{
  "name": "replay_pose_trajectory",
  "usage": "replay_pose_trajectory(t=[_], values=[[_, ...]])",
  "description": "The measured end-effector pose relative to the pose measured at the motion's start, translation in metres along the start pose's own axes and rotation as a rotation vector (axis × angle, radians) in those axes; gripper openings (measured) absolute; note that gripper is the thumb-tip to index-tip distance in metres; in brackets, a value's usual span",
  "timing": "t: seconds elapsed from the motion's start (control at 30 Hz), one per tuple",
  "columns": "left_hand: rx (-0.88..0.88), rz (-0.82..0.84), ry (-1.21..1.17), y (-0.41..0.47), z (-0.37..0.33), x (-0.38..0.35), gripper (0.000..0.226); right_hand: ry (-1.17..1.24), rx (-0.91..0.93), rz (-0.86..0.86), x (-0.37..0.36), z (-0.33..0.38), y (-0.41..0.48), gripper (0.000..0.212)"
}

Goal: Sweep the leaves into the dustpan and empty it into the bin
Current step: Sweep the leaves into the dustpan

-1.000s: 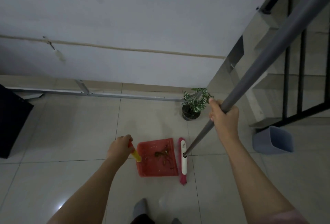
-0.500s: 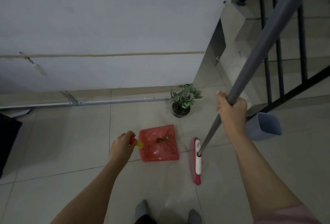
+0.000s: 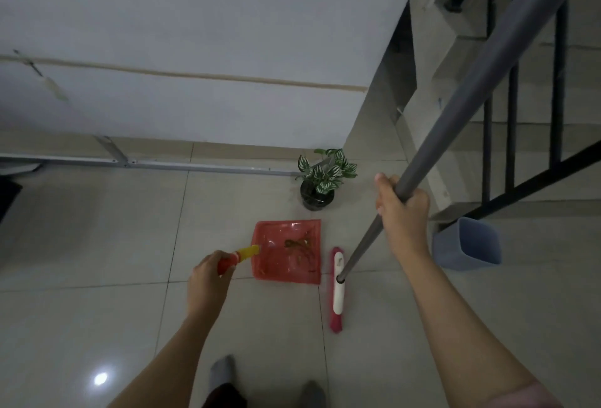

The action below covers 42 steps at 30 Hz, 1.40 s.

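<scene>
Two hands are in use. The left hand has its fingers curled round the red end of the dustpan handle; the yellow section of the handle runs from the hand to the pan. The right hand has its fingers clamped round the grey broom pole, which slants from the upper right corner down to the broom head.

The red dustpan sits low over the pale floor tiles; whether it rests on them or is held just above them cannot be told. The leaves, brown and dry, lie inside the pan toward its right side. The broom head, pink bristles under a white cap, lies just beside the pan's right edge, lengthwise toward the viewer. A small marking on the white cap is too small to read.

The bin, blue-grey and open-topped, stands to the right of the right forearm, at the foot of the black stair railing. A potted plant with striped leaves stands near the far edge of the pan, at the wall corner. A metal rail runs along the wall base. Two feet in grey socks show at the bottom edge.
</scene>
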<state>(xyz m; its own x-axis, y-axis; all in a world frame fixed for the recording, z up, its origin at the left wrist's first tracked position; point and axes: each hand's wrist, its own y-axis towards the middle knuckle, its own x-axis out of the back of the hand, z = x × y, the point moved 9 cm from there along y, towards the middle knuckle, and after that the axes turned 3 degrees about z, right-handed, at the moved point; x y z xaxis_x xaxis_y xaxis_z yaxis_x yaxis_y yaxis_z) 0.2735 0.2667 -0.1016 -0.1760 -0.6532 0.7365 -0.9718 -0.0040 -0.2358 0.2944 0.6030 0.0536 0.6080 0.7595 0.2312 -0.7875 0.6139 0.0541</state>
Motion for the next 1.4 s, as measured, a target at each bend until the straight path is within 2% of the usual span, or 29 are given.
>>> replay_pose_trajectory(t=[0.23,0.37,0.53,0.7,0.83,0.9,1.0,1.2,1.4], values=[[0.151,-0.014,-0.056,-0.023,0.020,-0.001,0.005,0.052,0.005,0.007,0.005,-0.002,0.009,0.044],[0.239,0.034,0.035,-0.026,0.053,0.007,0.017,0.043,0.007,0.024,-0.008,-0.003,0.004,0.043],[0.292,0.261,0.224,-0.011,0.083,-0.005,0.035,0.032,0.009,0.048,-0.021,0.001,-0.006,0.038],[0.222,0.451,0.382,0.009,0.089,-0.018,0.032,0.035,-0.020,-0.001,-0.021,0.003,-0.008,0.039],[0.247,0.588,0.487,0.004,0.104,-0.025,0.034,0.037,-0.010,-0.006,-0.021,0.003,-0.011,0.031],[0.269,0.621,0.504,-0.005,0.111,-0.028,0.040,0.042,-0.008,-0.005,-0.019,0.003,-0.012,0.033],[0.326,0.635,0.473,-0.017,0.128,-0.029,0.045,0.042,-0.006,-0.021,-0.017,0.004,-0.013,0.038],[0.418,0.562,0.381,-0.033,0.143,-0.022,0.040,0.059,-0.009,-0.018,-0.029,0.006,-0.020,0.041],[0.521,0.395,0.082,-0.043,0.169,-0.016,0.031,0.091,0.023,-0.003,-0.044,0.016,-0.019,0.039]])
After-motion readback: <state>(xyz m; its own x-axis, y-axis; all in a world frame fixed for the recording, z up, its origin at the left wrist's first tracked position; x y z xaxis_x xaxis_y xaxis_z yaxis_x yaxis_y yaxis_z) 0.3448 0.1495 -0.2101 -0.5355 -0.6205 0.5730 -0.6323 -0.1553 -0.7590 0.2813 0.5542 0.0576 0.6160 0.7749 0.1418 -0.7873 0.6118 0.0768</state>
